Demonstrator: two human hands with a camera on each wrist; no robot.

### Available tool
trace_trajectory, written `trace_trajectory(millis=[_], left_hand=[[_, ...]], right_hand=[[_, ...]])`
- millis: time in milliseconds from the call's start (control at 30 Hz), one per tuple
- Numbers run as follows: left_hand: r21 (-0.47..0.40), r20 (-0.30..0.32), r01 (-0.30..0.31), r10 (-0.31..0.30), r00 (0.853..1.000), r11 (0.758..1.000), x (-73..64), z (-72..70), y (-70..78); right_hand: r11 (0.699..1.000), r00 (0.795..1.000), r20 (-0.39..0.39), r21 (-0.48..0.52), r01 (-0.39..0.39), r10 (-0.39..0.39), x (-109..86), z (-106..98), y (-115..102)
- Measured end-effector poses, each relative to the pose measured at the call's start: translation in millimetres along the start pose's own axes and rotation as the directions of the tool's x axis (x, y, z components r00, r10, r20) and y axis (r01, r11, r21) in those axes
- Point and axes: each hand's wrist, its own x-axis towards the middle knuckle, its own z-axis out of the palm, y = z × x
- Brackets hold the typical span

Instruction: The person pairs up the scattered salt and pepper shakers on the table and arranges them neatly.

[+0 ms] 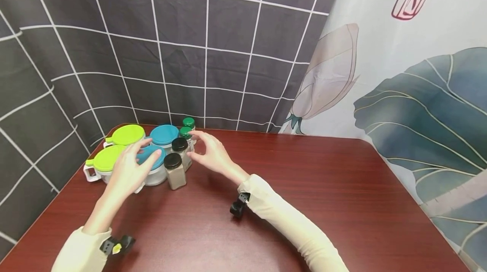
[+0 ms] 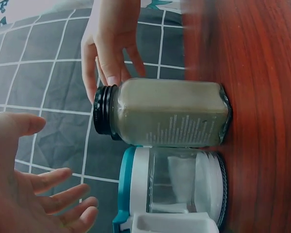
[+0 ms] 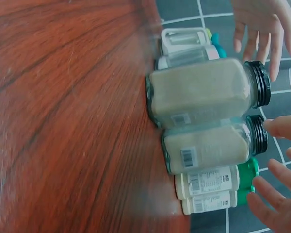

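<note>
My left hand [image 1: 131, 172] hovers over the front blue-lidded jar [image 1: 156, 176], fingers spread and holding nothing. To the right of the jars, my right hand [image 1: 214, 152] is beside the rear black-capped jar [image 1: 180, 144] and the green-capped shakers [image 3: 211, 180], its fingers apart and loosely bent. In the right wrist view its thumb comes close to a black cap [image 3: 258, 136]; whether they touch I cannot tell. The front black-capped jar [image 2: 169, 111], filled with a greyish-beige substance, stands upright between the hands. Behind it in the left wrist view is a clear jar with a white handle [image 2: 172, 223].
Two jars with lime-green lids [image 1: 128, 135] stand at the far left, and another blue-lidded jar [image 1: 164, 135] stands at the back. All are grouped on the reddish-brown table [image 1: 304, 187], near a dark grid-patterned curtain [image 1: 182, 22]. A white curtain with printed plants [image 1: 418, 107] hangs at right.
</note>
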Motion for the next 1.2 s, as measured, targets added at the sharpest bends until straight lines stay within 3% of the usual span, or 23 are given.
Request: trace_trajectory(millis=[367,667,967,1200], left_hand=[[-0.007,-0.018,-0.018,0.018,1.000,1.000,-9.1,-5.5,-13.8],[0.009,-0.030,-0.008,0.008,1.000,1.000,-18.2,-7.7,-18.7],[0.039,-0.079,0.010,-0.007,0.997,0.999,-22.6,-1.0,-24.2],[0.034,-0.075,0.045,-0.043,0.996,0.998,-26.0,2.0,-29.3]], right_hand=[[0.987,0.999,0.000,0.155,-0.038,0.038,3.9,10,2],[0.941,0.996,0.023,0.327,-0.087,0.084,6.2,16,-1],[0.943,0.994,0.025,0.316,-0.106,0.103,9.4,21,1],[0.944,0.992,0.032,0.302,-0.129,0.126,10.4,25,2]])
